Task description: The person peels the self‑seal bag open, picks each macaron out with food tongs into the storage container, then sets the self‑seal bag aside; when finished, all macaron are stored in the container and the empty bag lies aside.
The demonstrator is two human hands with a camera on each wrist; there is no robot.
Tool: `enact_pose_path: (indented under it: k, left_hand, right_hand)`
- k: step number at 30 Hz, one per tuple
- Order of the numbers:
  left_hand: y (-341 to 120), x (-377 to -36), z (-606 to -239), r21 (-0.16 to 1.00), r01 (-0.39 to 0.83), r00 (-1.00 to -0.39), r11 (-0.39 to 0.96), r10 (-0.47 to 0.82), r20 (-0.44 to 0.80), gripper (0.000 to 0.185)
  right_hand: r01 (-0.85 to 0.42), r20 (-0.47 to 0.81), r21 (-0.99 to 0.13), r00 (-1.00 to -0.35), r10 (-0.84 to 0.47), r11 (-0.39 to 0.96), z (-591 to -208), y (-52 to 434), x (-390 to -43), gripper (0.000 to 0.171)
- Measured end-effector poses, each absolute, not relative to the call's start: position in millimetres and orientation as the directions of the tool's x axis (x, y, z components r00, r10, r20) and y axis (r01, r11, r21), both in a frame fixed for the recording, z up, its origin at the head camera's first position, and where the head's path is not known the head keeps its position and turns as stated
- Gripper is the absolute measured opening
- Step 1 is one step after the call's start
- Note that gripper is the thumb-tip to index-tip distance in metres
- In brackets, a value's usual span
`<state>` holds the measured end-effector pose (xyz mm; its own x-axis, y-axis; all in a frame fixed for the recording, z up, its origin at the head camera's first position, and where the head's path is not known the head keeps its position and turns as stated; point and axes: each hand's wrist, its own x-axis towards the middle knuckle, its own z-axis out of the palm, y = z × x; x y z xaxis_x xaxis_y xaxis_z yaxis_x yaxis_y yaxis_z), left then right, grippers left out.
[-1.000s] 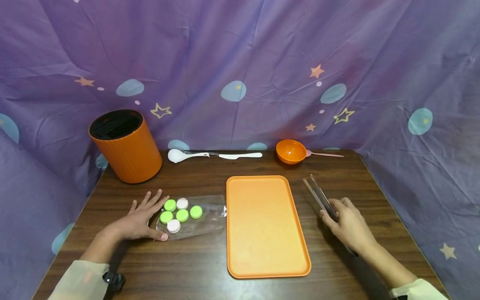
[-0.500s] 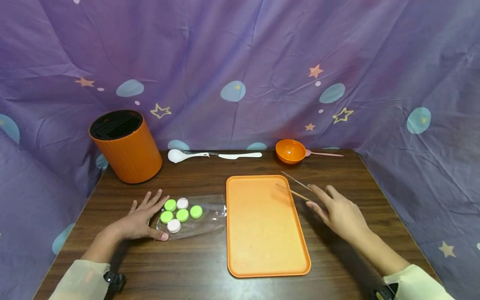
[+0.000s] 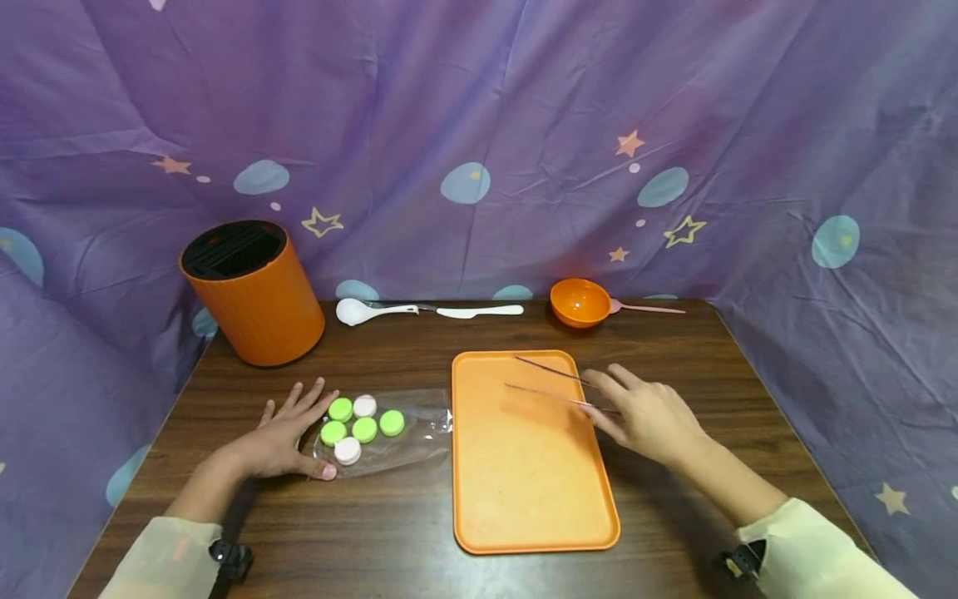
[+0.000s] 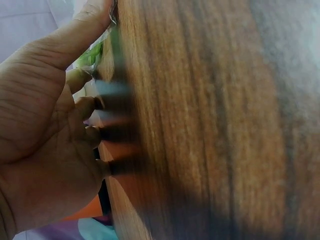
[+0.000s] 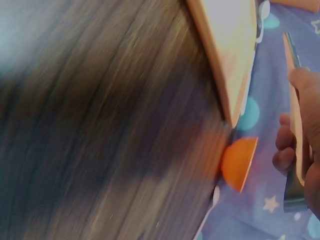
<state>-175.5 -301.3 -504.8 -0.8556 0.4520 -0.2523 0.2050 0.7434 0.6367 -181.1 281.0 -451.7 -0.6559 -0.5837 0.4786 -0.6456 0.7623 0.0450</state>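
Observation:
In the head view my left hand rests on the table with fingers spread, its index finger and thumb touching the left end of a clear plastic bag. Several green and white round caps lie at that end; whether inside or on top of the bag, I cannot tell. My right hand holds metal tongs above the right edge of an orange tray. The tongs point left over the tray, their arms apart with nothing between them. Only part of the tongs shows in the right wrist view, along the fingers.
An orange knife block stands at the back left. Along the back edge lie a white ladle, a white knife, an orange bowl and a pink-handled utensil. A purple curtain closes off the back and sides.
My right hand has moved left, swinging the tongs from pointing away beside the tray to pointing left over it. The tongs' arms have spread apart. My left hand and the caps have stayed put.

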Motion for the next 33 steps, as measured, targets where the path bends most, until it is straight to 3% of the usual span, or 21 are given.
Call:
enact_pose_path:
  k: [5,10,17,23,33]
  left_hand:
    - [-297.8,-174.2,-497.4,0.639,0.165,-0.855,0.752,0.432,-0.288,0.135]
    - [-298.9,-174.4,-502.7,0.639,0.185,-0.856,0.747,0.442,-0.269,0.133]
    - [-300.0,-177.2,-505.7,0.622,0.178,-0.86,0.763,0.428,-0.278,0.132]
    - [-303.0,-183.6,-512.6,0.59,0.174,-0.867,0.789,0.407,-0.289,0.137]
    - [-303.3,-183.8,-515.2,0.604,0.186,-0.878,0.775,0.407,-0.253,0.142]
  right_hand:
    - [-0.743,0.428,0.012,-0.601,-0.675,0.669,-451.6,258.3,-185.4,0.043]
    - [-0.775,0.429,0.071,-0.544,-0.721,0.628,-452.7,234.7,-188.0,0.042]
    - [-0.798,0.376,0.122,-0.513,-0.772,0.59,-452.7,202.9,-188.6,0.04]
    - [-0.806,0.285,0.121,-0.531,-0.798,0.58,-459.0,173.7,-190.0,0.038]
    - [-0.797,0.241,0.085,-0.565,-0.789,0.598,-465.7,135.8,-195.8,0.039]
